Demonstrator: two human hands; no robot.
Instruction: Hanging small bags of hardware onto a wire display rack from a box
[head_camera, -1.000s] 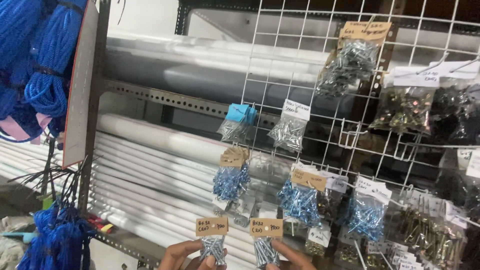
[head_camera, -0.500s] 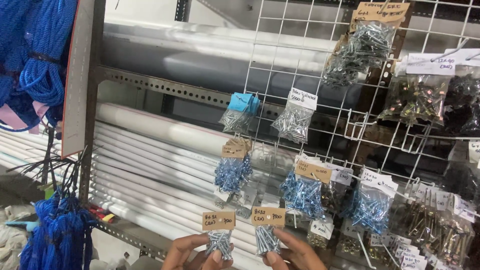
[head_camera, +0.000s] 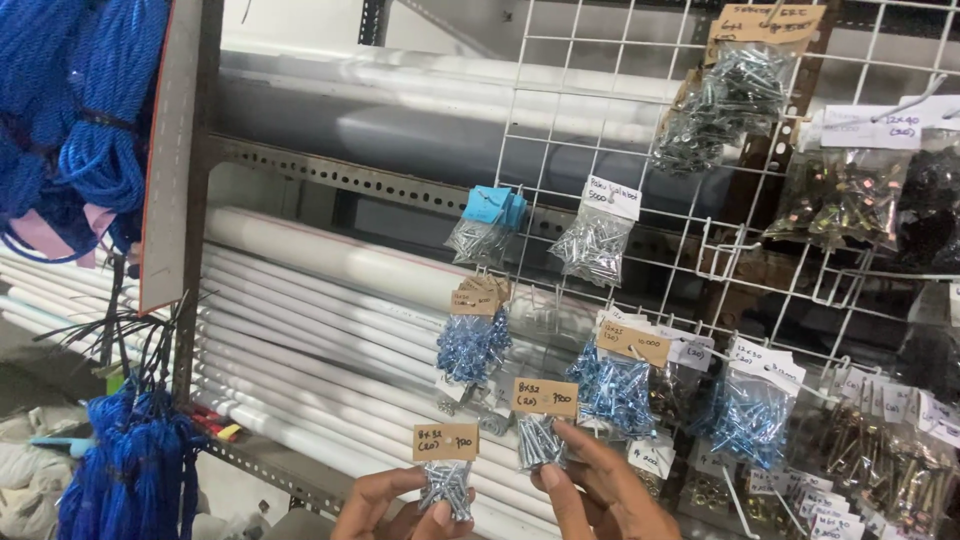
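My left hand (head_camera: 395, 505) pinches a small clear bag of silver screws (head_camera: 447, 484) topped with a brown card label, at the bottom centre. My right hand (head_camera: 598, 490) holds a second, matching bag of silver screws (head_camera: 541, 440) a little higher and to the right. Both bags are held up in front of a white wire grid panel (head_camera: 560, 180). Just behind them hang bags of blue screws (head_camera: 472, 345) with brown card labels.
Many more bags of screws and bolts hang on the grid, with dark ones at the right (head_camera: 840, 200). White pipes (head_camera: 320, 300) lie on a perforated metal shelf behind. Blue rope bundles (head_camera: 70, 120) hang at the left, with another bundle (head_camera: 130, 470) below.
Both hands have lifted the two bags higher into view, the right one a little more. The view has shifted slightly downward and left.
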